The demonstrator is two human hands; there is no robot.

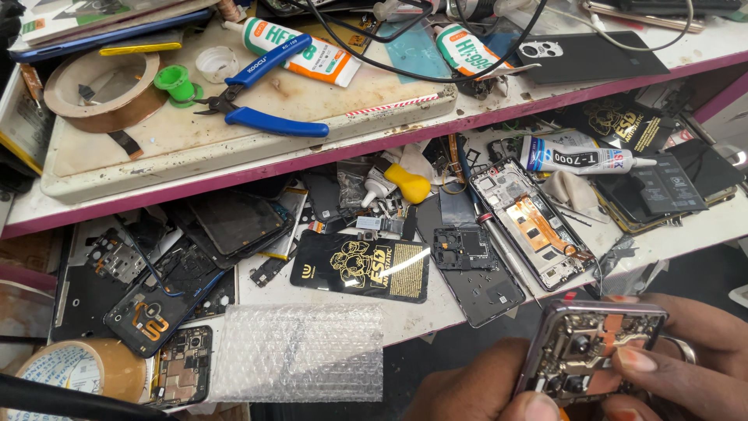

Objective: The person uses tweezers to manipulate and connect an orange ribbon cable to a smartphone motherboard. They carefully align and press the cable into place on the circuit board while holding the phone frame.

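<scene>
Two hands are seen at the lower right of the frame, both closed around an opened phone (590, 347) whose back cover is off, so that the camera modules and the board are exposed. The phone is held just off the front edge of the cluttered workbench (405, 308), over the dark floor.

A slip is the plainest risk: the phone is carried only by fingertips, with nothing beneath it, and a loosened pinch would probably let it fall past the bench edge. The exposed board could also be smeared or a thin ribbon strained, since a fingertip is laid directly on the bare inner parts.

The left hand (475, 390) is cupped under the lower left corner, its thumb pressed up against the bottom edge. The right hand (686, 366) is wrapped round the right side, with one finger laid across the exposed interior and the others curled behind; a ring is worn on it. Neither hand is spread; both are pinched on the phone.

A second stripped phone frame (534, 222) is lying nearby on the bench, with a screwdriver (499, 242) beside it, a sheet of bubble wrap (300, 351) at lower centre, and blue-handled pliers (261, 97) on the upper shelf.
</scene>
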